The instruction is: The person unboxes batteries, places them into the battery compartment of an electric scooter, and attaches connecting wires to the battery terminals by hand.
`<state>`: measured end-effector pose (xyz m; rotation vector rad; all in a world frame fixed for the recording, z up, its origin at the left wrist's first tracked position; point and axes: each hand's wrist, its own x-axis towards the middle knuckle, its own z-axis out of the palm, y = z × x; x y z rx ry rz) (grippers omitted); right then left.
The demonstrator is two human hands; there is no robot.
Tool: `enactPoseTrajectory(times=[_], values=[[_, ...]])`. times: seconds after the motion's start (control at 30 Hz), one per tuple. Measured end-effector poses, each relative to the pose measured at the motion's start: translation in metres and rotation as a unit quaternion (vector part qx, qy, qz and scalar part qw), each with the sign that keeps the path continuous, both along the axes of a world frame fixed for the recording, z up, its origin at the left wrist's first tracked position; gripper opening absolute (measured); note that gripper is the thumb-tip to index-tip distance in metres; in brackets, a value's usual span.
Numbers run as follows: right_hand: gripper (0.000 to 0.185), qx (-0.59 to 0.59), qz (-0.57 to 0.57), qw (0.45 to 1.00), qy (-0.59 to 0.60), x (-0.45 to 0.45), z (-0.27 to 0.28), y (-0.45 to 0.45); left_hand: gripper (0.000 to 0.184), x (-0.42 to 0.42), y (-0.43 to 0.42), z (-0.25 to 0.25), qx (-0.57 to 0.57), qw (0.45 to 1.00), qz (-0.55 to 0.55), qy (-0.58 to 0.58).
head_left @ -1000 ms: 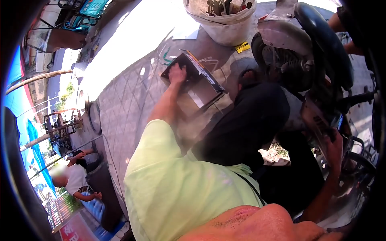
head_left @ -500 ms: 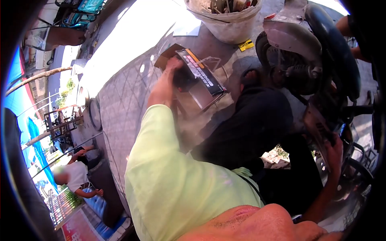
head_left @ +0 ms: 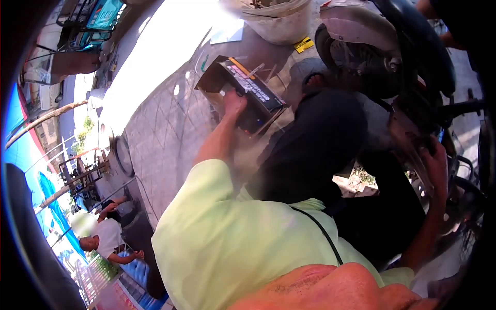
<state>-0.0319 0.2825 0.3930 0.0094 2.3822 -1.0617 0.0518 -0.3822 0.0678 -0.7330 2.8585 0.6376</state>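
My left hand (head_left: 235, 102) is inside an open cardboard box (head_left: 261, 98) with black printed sides. Its fingers look closed, with a small pale bit beside them that I cannot make out. Dark contents lie in the box, mostly in shadow. To the right, my right hand (head_left: 436, 164) grips the edge of a dusty brownish scooter panel (head_left: 405, 126), its fingers curled over the top end. The scooter (head_left: 361, 31) stands beside my bent leg.
Beyond the box stands a white bucket (head_left: 281, 23) filled with odds and ends. A yellow packet (head_left: 304, 45) and a white sheet (head_left: 227, 32) lie on the paved ground (head_left: 165, 124). A seated person (head_left: 111, 237) is at the left, near a loose tyre (head_left: 123, 155).
My left hand has moved from near the box's flap further along inside it. My right hand stays on the scooter panel. The whole view has shifted slightly.
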Motion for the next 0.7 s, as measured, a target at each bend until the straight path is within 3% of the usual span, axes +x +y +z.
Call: enactPoseTrajectory(times=[0.07, 0.1, 0.17, 0.2, 0.23, 0.33, 0.4, 0.53, 0.7], values=[[0.031, 0.0, 0.012, 1.0, 0.026, -0.002, 0.015, -0.012, 0.045, 0.009, 0.034, 0.017, 0.159, 0.986, 0.044, 0.036], [0.03, 0.001, 0.005, 0.999, 0.043, -0.003, 0.022, -0.013, 0.044, 0.016, 0.042, 0.008, 0.186, 0.979, 0.014, 0.078], [0.031, 0.017, -0.031, 0.993, 0.109, -0.001, 0.024, -0.008, 0.047, 0.03, 0.043, -0.007, 0.133, 0.985, 0.022, 0.112], [0.035, -0.003, -0.061, 0.994, 0.089, 0.001, 0.041, -0.017, 0.052, 0.045, 0.029, -0.018, 0.048, 0.997, 0.041, 0.053], [0.037, 0.098, -0.014, 0.976, 0.194, 0.006, 0.034, -0.015, 0.054, 0.054, 0.037, -0.007, -0.031, 0.996, 0.081, 0.009], [0.035, 0.091, 0.105, 0.962, 0.236, 0.037, 0.044, -0.05, 0.052, 0.067, 0.027, -0.004, 0.261, 0.948, 0.157, -0.094], [0.038, 0.076, 0.2, 0.962, 0.17, 0.053, 0.045, -0.064, 0.052, 0.064, 0.045, -0.011, 0.378, 0.895, 0.194, -0.137], [0.042, 0.066, 0.232, 0.961, 0.139, 0.072, 0.033, -0.062, 0.053, 0.042, 0.101, -0.046, 0.466, 0.842, 0.235, -0.132], [0.042, 0.102, 0.197, 0.969, 0.108, 0.075, 0.032, -0.048, 0.055, 0.037, 0.117, -0.066, 0.489, 0.823, 0.269, -0.104]])
